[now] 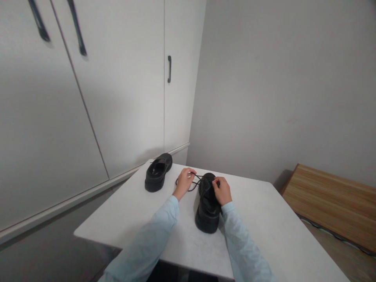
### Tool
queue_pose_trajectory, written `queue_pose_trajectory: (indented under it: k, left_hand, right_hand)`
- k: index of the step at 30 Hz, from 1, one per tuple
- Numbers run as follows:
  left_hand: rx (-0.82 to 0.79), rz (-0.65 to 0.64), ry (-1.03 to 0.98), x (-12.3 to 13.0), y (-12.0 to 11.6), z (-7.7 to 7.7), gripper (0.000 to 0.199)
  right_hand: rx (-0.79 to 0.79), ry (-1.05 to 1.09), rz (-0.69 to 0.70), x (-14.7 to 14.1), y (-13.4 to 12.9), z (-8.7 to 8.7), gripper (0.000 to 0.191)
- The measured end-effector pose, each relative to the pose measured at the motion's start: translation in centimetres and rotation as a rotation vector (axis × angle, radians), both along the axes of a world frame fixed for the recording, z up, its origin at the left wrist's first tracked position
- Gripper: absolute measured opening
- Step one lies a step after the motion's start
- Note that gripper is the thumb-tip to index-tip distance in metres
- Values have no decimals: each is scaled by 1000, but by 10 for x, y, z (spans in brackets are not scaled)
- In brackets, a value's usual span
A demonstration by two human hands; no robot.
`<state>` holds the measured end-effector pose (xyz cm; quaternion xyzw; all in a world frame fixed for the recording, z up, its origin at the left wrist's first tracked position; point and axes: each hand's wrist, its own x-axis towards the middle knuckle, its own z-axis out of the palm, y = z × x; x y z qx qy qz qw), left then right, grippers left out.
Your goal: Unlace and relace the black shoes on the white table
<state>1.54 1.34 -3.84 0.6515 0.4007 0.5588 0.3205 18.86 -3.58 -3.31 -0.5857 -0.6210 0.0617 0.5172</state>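
Fingers on both hands are bent inward. On the white table [264,219], the black shoe [208,203] lies between them, toe away, long axis running near to far. The right hand [222,190] is nearer, at the upper's right side; whether it grips anything, I cannot tell. Left of the shoe, the left hand [184,182] pinches a black lace [196,175].
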Motion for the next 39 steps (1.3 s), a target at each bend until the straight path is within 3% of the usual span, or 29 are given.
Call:
queue_pose_trajectory:
  k: [4,8,13,18,22,29,39]
  left_hand:
    - [-233,-208,-404,5,-6,10,7]
    - [-366,-227,-542,0,-10,16,20]
    - [-431,-204,-167,-9,-5,9,31]
    - [-258,-214,156,-9,-7,10,25]
    - [-121,-220,142,-4,-7,17,22]
    - [-40,-174,142,5,-11,21,18]
    - [82,-209,261,12,-17,6,13]
  right_hand:
    - [15,63,-54,4,1,1,11]
    - [30,132,-96,12,2,4,17]
    - [43,197,-112,25,1,9,26]
    - [37,257,-55,26,0,11,30]
    - [82,430,29,25,-3,18,29]
    - [270,687,71,45,-10,34,27]
    - [510,844,42,72,-18,46,28]
